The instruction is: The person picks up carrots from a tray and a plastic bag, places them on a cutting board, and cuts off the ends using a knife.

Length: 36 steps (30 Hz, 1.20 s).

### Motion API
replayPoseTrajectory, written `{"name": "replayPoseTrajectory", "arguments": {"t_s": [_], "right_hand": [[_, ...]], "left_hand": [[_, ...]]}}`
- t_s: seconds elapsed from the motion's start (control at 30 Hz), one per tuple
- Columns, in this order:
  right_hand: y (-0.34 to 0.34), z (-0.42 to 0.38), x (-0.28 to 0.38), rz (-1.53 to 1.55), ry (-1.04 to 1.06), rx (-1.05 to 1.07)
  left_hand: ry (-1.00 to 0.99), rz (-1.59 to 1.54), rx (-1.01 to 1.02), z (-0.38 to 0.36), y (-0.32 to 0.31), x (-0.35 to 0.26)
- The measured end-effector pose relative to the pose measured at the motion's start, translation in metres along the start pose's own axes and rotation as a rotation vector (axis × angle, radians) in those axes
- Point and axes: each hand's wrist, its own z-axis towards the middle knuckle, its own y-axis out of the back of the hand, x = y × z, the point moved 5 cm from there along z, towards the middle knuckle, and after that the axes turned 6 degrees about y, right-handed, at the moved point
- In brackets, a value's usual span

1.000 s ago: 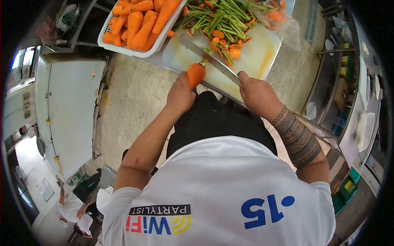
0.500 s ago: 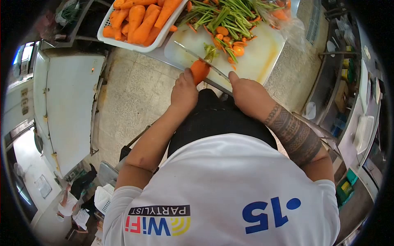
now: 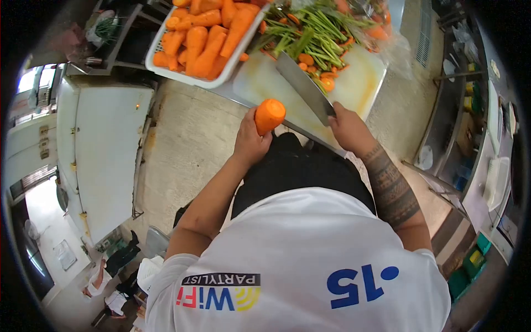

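My left hand (image 3: 253, 138) is wrapped round a carrot (image 3: 269, 117), its flat cut end turned up toward me. It is held just off the near edge of the white cutting board (image 3: 257, 83). In my right hand (image 3: 349, 128) is a kitchen knife (image 3: 305, 88) with a broad blade, which lies slantwise over the board, apart from the carrot. Just past the blade are a heap of green carrot tops (image 3: 318, 41) and several orange end slices (image 3: 327, 84).
A white plastic basket (image 3: 207, 83) full of carrots stands left of the board. A clear plastic bag (image 3: 394, 47) lies at the board's far right. A white chest-like appliance (image 3: 105, 149) is at the left, shelving (image 3: 453, 127) at the right. Two people are at the lower left.
The carrot's leafy top has been cut off, leaving a flat orange face. My left hand has tilted the carrot and drawn it back; the knife has moved away from it, to the right.
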Motion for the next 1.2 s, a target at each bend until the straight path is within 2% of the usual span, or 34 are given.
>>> {"name": "replayPoseTrajectory", "arguments": {"t_s": [0.13, 0.27, 0.37, 0.43, 0.5, 0.6, 0.73, 0.77, 0.87, 0.9, 1.0, 1.1, 1.2], "right_hand": [[-0.006, -0.007, 0.001, -0.018, -0.050, -0.054], [-0.002, -0.007, 0.016, -0.040, -0.141, -0.014], [-0.005, -0.008, 0.016, -0.066, -0.153, -0.024], [-0.004, -0.008, 0.018, -0.079, -0.163, -0.029], [-0.004, -0.008, 0.020, -0.079, -0.175, -0.042], [-0.003, -0.009, 0.023, -0.068, -0.197, -0.055], [-0.005, -0.010, 0.023, -0.051, -0.224, -0.051], [-0.004, -0.011, 0.023, -0.047, -0.227, -0.052], [0.001, -0.011, 0.028, -0.050, -0.220, -0.059], [0.003, -0.010, 0.028, -0.052, -0.227, -0.054], [0.005, -0.007, 0.031, -0.047, -0.241, -0.029], [0.006, -0.006, 0.029, -0.046, -0.267, -0.010], [0.003, -0.006, 0.025, -0.035, -0.251, -0.023]], "left_hand": [[-0.078, 0.016, -0.090, 0.051, 0.063, -0.010], [-0.015, 0.197, -0.298, 0.128, 0.152, -0.012], [0.093, 0.067, -0.379, 0.174, 0.207, -0.016], [-0.034, 0.095, -0.439, 0.192, 0.222, -0.007], [-0.130, 0.134, -0.420, 0.205, 0.222, 0.023], [-0.035, 0.204, -0.376, 0.201, 0.197, 0.057], [-0.102, 0.438, -0.497, 0.194, 0.194, 0.064], [-0.072, 0.409, -0.436, 0.199, 0.189, 0.072], [0.018, 0.196, -0.445, 0.221, 0.188, 0.074], [0.009, 0.045, -0.507, 0.228, 0.188, 0.064], [-0.008, -0.066, -0.486, 0.247, 0.188, 0.069], [0.010, 0.087, -0.389, 0.227, 0.191, 0.064], [-0.033, 0.040, -0.388, 0.219, 0.191, 0.088]]}}
